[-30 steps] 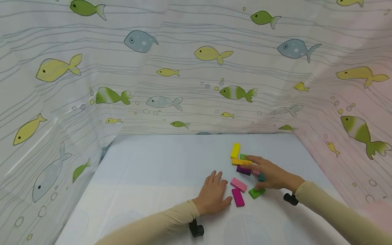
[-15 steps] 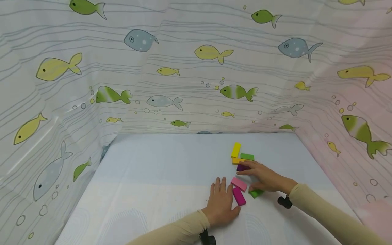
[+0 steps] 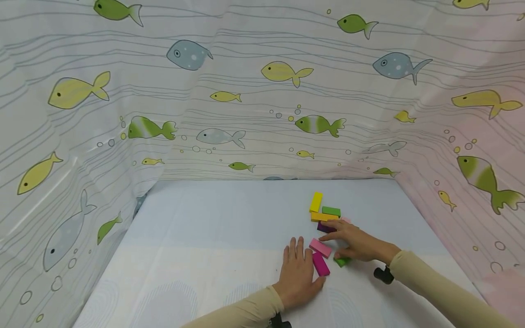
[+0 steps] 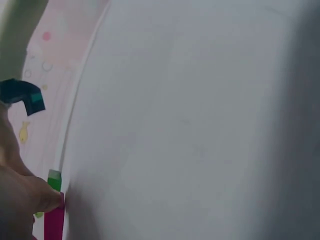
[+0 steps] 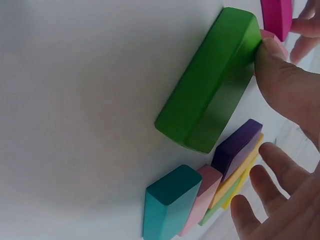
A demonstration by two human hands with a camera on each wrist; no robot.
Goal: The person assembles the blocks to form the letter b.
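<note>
Green block (image 5: 206,82) sits at the spread right hand (image 3: 360,242), thumb side; left hand (image 3: 296,279) also spread, beside the magenta block (image 3: 321,264).

A pale table (image 3: 197,214) has a light blue far part and a white near part, the latter printed with faint striped round patterns (image 3: 170,296). A white curtain (image 3: 242,27) with thin wavy lines hangs behind the table and along its left and right sides. Behind the table, the curtain shows a yellow fish (image 3: 279,71) and a green fish with a white band (image 3: 313,124). Left of the table, it bears a large grey-blue fish (image 3: 63,234) and a small green fish (image 3: 108,229). Right of the table, the curtain looks pinkish and carries small round bubbles (image 3: 457,149).
</note>
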